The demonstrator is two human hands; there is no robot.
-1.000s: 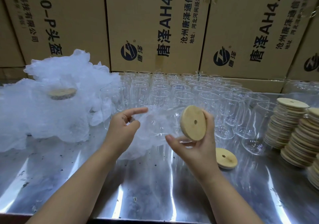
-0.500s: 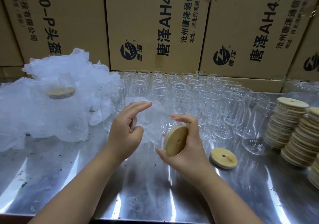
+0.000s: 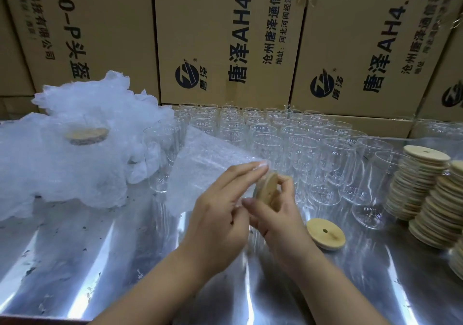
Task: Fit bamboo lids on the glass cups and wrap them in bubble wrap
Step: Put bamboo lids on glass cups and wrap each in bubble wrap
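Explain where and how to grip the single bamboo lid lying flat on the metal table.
Pinch the single lid across its rim, thumb and finger on opposite edges, coming from above: it lies flat on the table, and its thin round edge is free all round.

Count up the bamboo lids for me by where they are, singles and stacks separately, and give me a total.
Held lid, in right hand: 1
Loose lid on table: 1
Lid on wrapped cup: 1
Lid stacks, one cut off at frame edge: 3
Total: 6
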